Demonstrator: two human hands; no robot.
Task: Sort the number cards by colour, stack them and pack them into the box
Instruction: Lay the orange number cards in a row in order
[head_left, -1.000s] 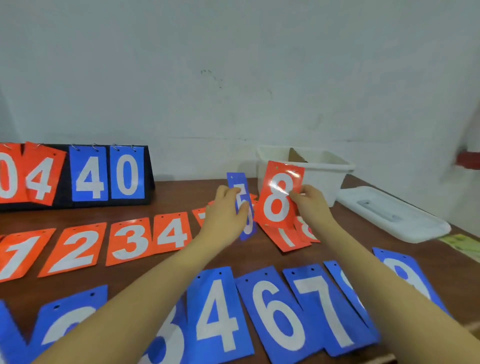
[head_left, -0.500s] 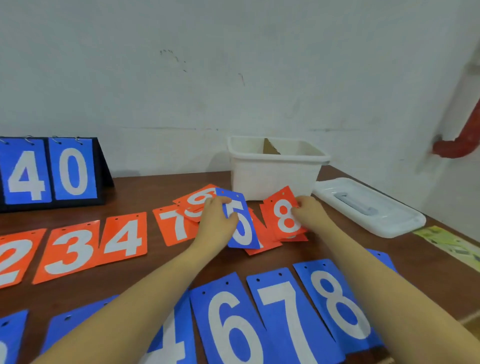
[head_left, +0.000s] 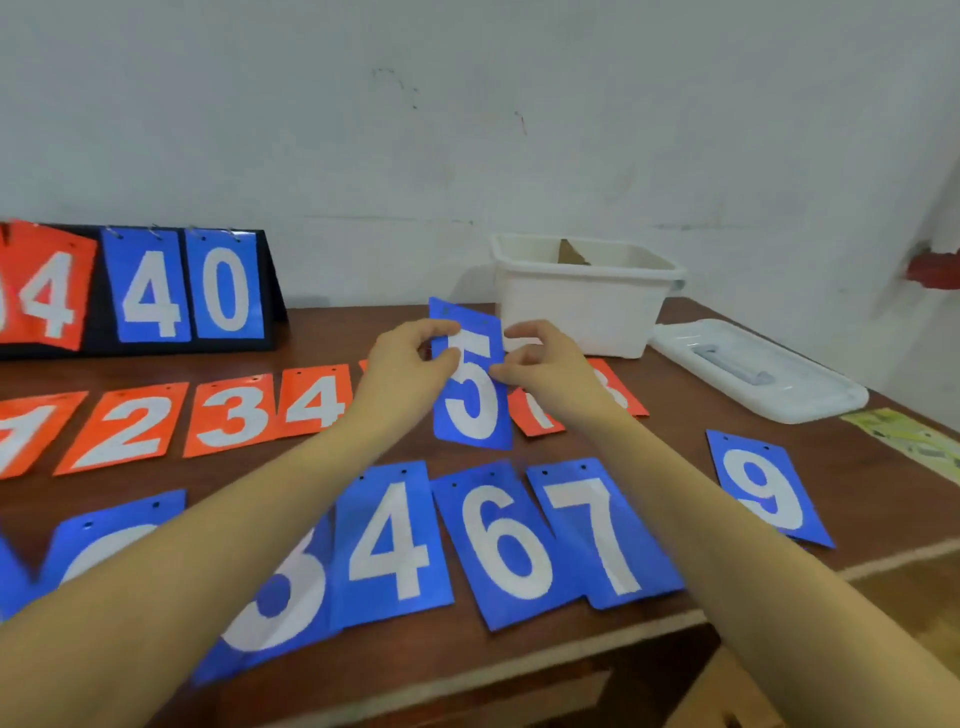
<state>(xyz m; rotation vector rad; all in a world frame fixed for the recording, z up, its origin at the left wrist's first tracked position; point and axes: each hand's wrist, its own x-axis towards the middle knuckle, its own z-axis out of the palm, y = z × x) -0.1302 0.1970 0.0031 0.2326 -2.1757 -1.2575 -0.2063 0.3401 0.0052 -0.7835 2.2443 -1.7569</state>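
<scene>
Head view, centre: A person holds a blue 5 card upright above the brown surface, one hand at each long edge.
Left hand: Its grip is clamped on the card's left edge, thumb and fingers pinching just beside the numeral.
Right hand: Its grip is clamped on the card's right edge, thumb and forefinger pinching, the other fingers curled above.
Head view, middle band: Orange cards 1, 2, 3 and 4 lie flat in a row running from the left edge of the frame toward the hands. More orange cards lie behind the held card and the right hand; their numerals are mostly hidden.
Head view, lower band: Blue cards lie flat in a nearer row, a 4, a 6 and a 7 side by side with edges overlapping. A blue 9 lies apart from them at the lower right. Further blue cards at the lower left are partly covered by the left forearm.
Head view, upper centre right: A white box, open at the top, stands at the back of the surface just behind the hands. A brown piece shows inside it.
Head view, right: A white lid with a handle lies flat beside the box. A yellow-green sheet lies at the right edge.
Head view, upper left: A black flip scoreboard stands against the pale wall, showing an orange 4 and a blue 4 and 0.
</scene>
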